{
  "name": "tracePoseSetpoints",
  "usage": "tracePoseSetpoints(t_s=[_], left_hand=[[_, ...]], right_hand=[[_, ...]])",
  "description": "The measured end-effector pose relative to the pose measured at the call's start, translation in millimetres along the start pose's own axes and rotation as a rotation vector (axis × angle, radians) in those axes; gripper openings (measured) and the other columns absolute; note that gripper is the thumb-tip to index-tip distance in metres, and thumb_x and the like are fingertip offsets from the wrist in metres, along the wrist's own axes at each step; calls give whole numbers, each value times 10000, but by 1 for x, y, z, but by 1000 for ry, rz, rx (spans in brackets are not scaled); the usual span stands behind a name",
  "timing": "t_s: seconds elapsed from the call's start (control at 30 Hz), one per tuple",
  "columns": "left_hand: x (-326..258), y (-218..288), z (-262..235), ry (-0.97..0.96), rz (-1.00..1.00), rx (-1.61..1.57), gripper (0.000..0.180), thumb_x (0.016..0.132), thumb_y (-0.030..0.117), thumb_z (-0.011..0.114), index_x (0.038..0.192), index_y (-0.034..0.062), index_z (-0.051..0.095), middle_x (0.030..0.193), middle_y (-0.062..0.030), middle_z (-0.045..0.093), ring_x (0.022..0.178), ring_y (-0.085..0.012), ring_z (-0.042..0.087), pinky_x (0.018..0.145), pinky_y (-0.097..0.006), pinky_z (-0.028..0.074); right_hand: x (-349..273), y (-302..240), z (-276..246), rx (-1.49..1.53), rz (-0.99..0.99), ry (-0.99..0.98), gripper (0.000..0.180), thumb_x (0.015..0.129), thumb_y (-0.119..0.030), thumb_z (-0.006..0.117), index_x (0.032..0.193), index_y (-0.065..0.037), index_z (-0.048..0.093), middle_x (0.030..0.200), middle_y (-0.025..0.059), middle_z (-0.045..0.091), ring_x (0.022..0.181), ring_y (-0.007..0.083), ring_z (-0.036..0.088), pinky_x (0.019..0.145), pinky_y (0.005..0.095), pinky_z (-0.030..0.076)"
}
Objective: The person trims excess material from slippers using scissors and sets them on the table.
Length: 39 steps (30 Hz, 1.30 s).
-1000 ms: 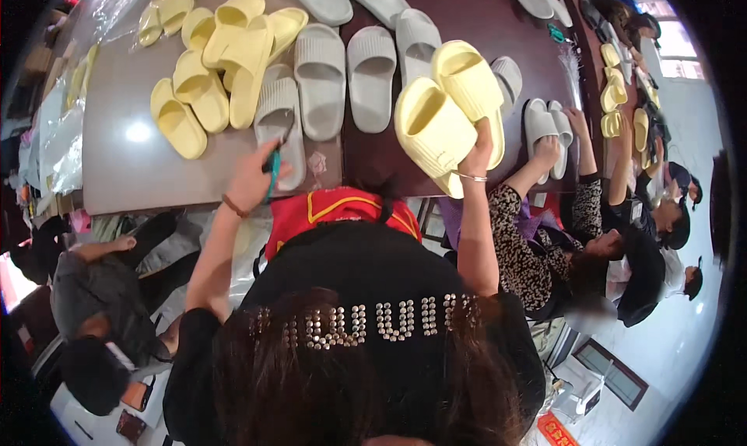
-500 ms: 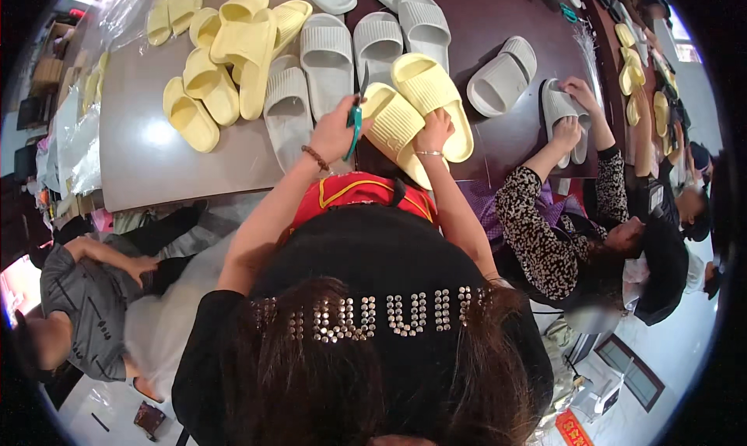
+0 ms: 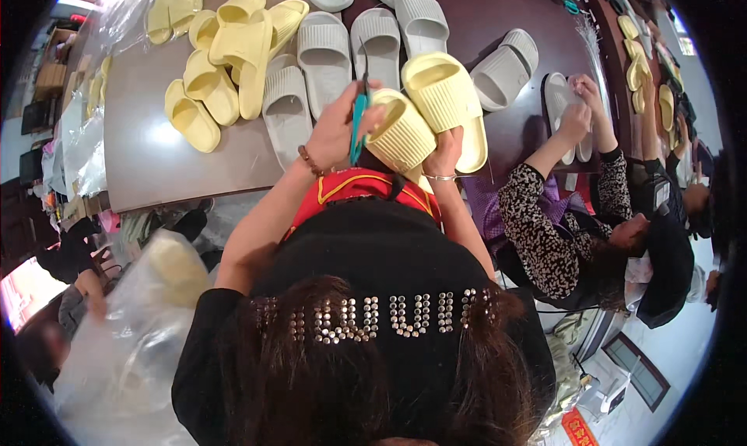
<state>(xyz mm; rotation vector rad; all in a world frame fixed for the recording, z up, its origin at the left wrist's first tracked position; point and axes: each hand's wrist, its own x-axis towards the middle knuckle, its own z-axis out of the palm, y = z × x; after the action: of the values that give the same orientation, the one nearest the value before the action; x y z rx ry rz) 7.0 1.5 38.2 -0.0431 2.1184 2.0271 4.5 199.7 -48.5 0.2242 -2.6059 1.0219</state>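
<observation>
My left hand (image 3: 336, 129) is closed round a pair of scissors with teal handles (image 3: 358, 127), their dark blades pointing away from me. Its fingers reach the strap edge of a yellow slide slipper (image 3: 398, 135), tilted at the table's near edge. My right hand (image 3: 445, 154) grips between that slipper and a second yellow slide slipper (image 3: 437, 96), which leans just right of it. Both slippers have ribbed straps; their lower parts are partly hidden by my hand and each other. Beyond them stand several grey slide slippers (image 3: 324, 61).
A heap of yellow slippers (image 3: 250, 53) lies on the table (image 3: 148, 166) to the left, with clear plastic bags past it. On the right are a grey pair (image 3: 506, 69) and a co-worker's hands (image 3: 580, 111) over another grey pair. A large clear bag (image 3: 132, 345) is at lower left.
The two yellow slippers have shifted slightly right and tilted up in my right hand. The person at lower left has moved, and a bulging clear bag now shows there.
</observation>
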Motion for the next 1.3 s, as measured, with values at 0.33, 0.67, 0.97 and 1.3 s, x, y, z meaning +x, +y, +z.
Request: tracePoseSetpoints(t_s=[0.33,0.67,0.97,1.3], left_hand=[[-7,14,8,-261,-285,-774,439,876,276,374,1224,8,358,874,-158,575,717,-199,580,665,-306,478],[-15,-6,15,-583,-448,-735,473,871,335,313,1239,42,358,901,-154,593,739,-212,590,697,-315,468],[-16,-8,19,-567,-406,-711,449,880,297,338,1239,27,346,906,-159,586,750,-213,587,702,-325,469],[-4,29,-19,98,1,-546,413,836,284,462,1147,13,436,683,-78,561,580,-129,534,533,-248,443]], right_hand=[[6,-7,-3,-55,-66,137,398,656,-262,620,983,-40,576,994,183,523,915,365,473,748,428,363],[-2,-4,-5,-74,-164,141,409,597,-162,582,993,-64,566,1012,142,509,912,327,446,696,396,301],[-4,-6,-9,-117,-252,164,398,583,-126,574,974,-54,579,1013,131,535,920,308,477,697,388,315],[2,1,-4,87,-325,122,346,623,-10,565,969,0,574,943,184,550,853,345,513,706,390,398]])
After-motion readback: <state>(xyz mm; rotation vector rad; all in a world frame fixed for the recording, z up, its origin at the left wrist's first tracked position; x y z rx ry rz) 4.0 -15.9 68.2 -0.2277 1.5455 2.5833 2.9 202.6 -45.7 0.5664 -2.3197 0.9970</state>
